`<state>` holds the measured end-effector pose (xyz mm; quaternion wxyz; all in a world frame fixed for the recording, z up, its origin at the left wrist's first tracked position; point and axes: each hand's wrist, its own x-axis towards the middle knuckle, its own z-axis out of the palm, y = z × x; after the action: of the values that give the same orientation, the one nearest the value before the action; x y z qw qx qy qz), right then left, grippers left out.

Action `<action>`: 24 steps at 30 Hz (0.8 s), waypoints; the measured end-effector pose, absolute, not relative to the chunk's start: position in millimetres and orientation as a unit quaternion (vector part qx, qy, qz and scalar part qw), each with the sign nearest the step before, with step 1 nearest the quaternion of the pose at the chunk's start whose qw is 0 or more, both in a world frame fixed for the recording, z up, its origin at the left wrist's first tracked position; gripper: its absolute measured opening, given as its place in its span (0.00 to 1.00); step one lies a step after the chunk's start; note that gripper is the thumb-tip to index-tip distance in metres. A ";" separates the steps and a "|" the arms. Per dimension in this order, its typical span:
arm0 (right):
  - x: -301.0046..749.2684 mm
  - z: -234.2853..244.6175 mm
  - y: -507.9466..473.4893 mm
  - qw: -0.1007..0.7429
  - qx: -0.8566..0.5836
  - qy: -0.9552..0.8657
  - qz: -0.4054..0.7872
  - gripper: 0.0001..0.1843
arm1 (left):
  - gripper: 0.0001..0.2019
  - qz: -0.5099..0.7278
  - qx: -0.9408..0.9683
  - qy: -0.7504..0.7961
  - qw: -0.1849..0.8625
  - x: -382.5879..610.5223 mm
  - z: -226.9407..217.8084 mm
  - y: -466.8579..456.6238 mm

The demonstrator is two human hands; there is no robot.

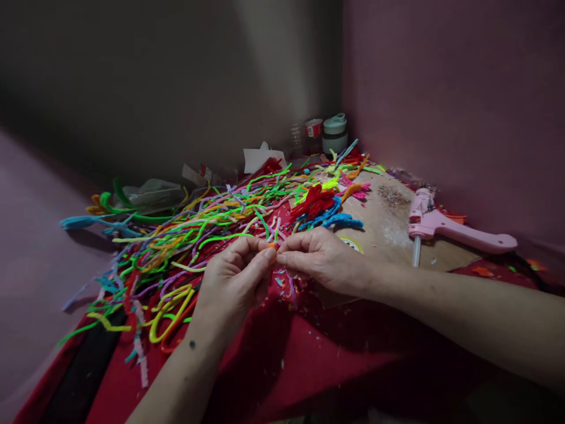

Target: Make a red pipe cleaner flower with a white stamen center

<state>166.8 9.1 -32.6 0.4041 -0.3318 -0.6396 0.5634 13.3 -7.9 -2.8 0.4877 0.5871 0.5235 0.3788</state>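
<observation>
My left hand [236, 277] and my right hand [320, 259] meet fingertip to fingertip over a red cloth [309, 359]. Both pinch a small orange piece of pipe cleaner [273, 246] between them; most of it is hidden by the fingers. Just behind and to the left spreads a big tangle of coloured pipe cleaners [194, 229], green, yellow, purple and orange. A small made-up shape of red and blue pipe cleaners [324, 209] lies right behind my right hand.
A pink glue gun [445, 227] lies on a brown cardboard sheet [388, 229] at the right. Small jars [334, 133] stand in the far corner by the walls. A clear plastic bag [152, 191] lies at the back left. Scraps litter the cloth.
</observation>
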 end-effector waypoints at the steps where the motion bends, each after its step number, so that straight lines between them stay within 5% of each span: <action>1: 167.6 -31.8 9.4 0.404 -0.328 -0.633 0.572 0.11 | 0.07 0.375 0.593 0.521 0.486 12.4 -1.7 -7.1; 8: 172.5 -30.2 15.6 0.390 -0.289 -0.552 0.678 0.09 | 0.22 0.336 0.740 0.419 0.404 -6.1 3.9 2.1; 14: 174.0 -36.2 18.7 0.351 -0.244 -0.536 0.728 0.06 | 0.08 0.307 0.855 0.348 0.231 -7.7 1.2 1.1; 24: 174.7 -22.7 11.6 0.335 -0.284 -0.590 0.678 0.08 | 0.04 0.299 0.863 0.386 0.129 -3.4 1.4 -9.7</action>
<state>174.7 11.6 -22.7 0.3352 -0.2836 -0.5899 0.6776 -3.4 -9.7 1.4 0.1292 0.8631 0.3858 0.2992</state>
